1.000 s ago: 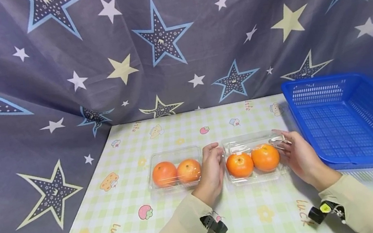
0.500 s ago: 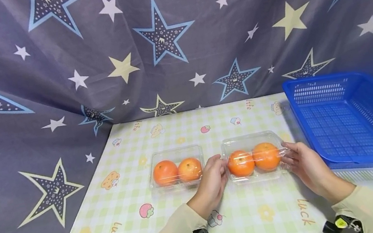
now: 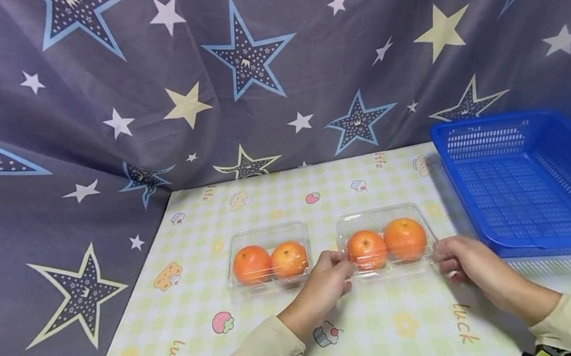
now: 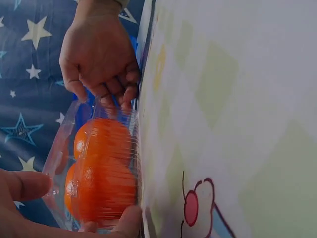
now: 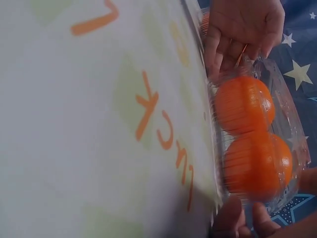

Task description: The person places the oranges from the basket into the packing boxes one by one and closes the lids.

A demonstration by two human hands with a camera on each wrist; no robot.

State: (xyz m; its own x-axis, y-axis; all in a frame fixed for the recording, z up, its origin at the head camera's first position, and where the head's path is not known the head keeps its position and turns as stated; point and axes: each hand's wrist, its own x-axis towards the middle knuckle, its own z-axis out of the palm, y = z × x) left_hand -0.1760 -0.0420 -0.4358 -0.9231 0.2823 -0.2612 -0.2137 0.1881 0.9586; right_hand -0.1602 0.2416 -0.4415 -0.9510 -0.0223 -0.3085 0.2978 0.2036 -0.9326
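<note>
Two clear plastic boxes lie side by side on the checked tablecloth [image 3: 398, 322], each with two oranges inside. My left hand [image 3: 340, 269] pinches the near left corner of the right box [image 3: 383, 241]. In the left wrist view its thumb [image 4: 27, 184] lies on the lid above the oranges [image 4: 104, 168]. My right hand [image 3: 444, 262] grips the same box at its near right corner, with its fingers [image 5: 233, 218] curled at the box's end. The left box [image 3: 269, 258] sits untouched just left of my left hand.
A large blue plastic basket [image 3: 495, 120] stands at the right, close to the right box. A star-patterned cloth hangs behind and drapes along the table's left side. A strip of tablecloth lies between the two boxes.
The right box's lid, raised a second ago, now lies down over the oranges. Both hands have slid toward me along the box's ends to its near corners.
</note>
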